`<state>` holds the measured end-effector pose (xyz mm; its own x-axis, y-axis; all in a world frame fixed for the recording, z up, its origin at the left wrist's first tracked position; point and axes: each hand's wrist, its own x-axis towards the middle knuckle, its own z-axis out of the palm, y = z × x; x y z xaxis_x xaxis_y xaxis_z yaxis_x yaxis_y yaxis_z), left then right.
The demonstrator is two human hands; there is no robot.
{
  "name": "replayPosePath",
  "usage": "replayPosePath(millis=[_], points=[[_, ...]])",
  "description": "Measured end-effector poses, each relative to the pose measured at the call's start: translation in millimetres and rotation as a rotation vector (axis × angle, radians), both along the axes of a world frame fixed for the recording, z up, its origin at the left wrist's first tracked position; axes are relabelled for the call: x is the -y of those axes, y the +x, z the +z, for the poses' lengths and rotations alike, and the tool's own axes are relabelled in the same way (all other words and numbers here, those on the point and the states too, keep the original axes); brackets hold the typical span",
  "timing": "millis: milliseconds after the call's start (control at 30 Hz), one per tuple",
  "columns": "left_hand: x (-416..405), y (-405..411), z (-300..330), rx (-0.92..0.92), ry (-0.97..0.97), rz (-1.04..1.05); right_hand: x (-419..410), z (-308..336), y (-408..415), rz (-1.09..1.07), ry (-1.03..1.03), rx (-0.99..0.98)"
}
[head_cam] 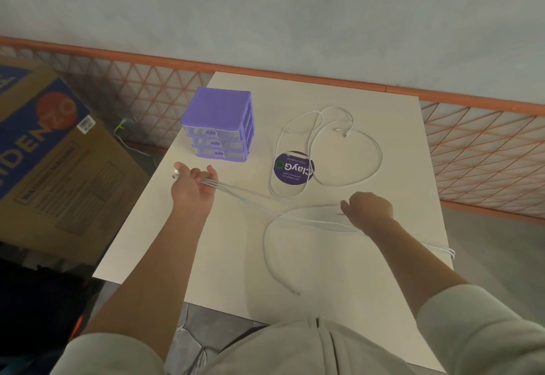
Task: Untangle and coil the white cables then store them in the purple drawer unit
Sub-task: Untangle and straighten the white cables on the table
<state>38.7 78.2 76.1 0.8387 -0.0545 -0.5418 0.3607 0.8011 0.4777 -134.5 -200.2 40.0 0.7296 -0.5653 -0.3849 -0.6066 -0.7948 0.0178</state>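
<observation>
Near the table's (206, 256) left edge the left hand (193, 187) grips several smooth white cable strands (236, 190); the ribbed purple plastic drawer unit (219, 125) stands at the far-left corner; thin white cables (377, 156) loop mid-table over a round sticker (290, 172); the right hand (368, 208) pinches a strand
</observation>
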Motion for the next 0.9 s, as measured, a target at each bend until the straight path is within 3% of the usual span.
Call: replayPosePath(millis=[133,300,433,633,733,900], points=[[9.9,-4.9,-0.2,-0.018,0.0,-0.01,-22.4,-0.9,11.3,0.027,0.162,0.045],[17.3,-3.1,4.4,-0.019,-0.027,-0.008,-82.8,15.9,37.9,0.168,0.646,0.385],[24.2,-2.8,8.3,-0.015,-0.087,-0.012,-125.2,27.0,55.3,0.293,0.783,0.504],[20.5,4.0,18.8,-0.026,-0.206,0.01,-129.0,29.3,61.9,0.134,0.986,0.63],[19.2,7.4,20.7,-0.049,-0.237,0.043,-121.8,32.5,57.1,0.117,0.958,0.648],[10.5,18.8,18.5,-0.057,-0.173,0.079,-93.1,26.7,43.0,0.099,0.64,0.603]])
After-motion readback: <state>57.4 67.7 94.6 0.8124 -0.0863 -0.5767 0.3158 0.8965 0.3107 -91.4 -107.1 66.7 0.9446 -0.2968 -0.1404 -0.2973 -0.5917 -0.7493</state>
